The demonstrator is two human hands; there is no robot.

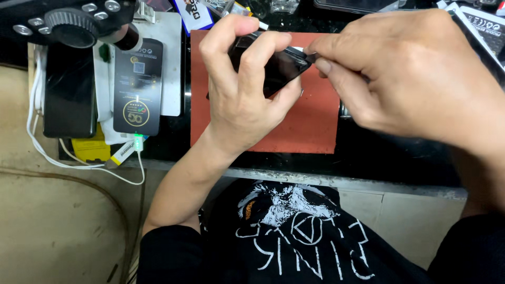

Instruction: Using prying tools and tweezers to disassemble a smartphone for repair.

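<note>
- Left hand [239, 89]: wrapped around a black phone [279, 66], thumb and fingers clamped on its edges, lifting it tilted above the red mat [310, 121].
- Right hand [415, 73]: thumb and forefinger pinched narrow on a small white tab [298, 49] at the phone's upper right corner.
- Handling note: the step appears to be peeling a film or tab from the glass. It is best done with the left hand keeping the phone steady by its edges, and the right hand pulling low and slow along the surface, so nothing tears or snaps back.
- Phone, appearance: slim, dark, glossy slab; the face reflects light; largely hidden by fingers.
- Phone, position: held in the air over the upper middle of the mat, which lies on the dark worktop [389, 158] near its front edge.
- Adjacent: a black flat package [138, 87] and another dark phone [69, 94] toward the worktop's left edge; white cable [126, 176] trailing over that front edge.
</note>
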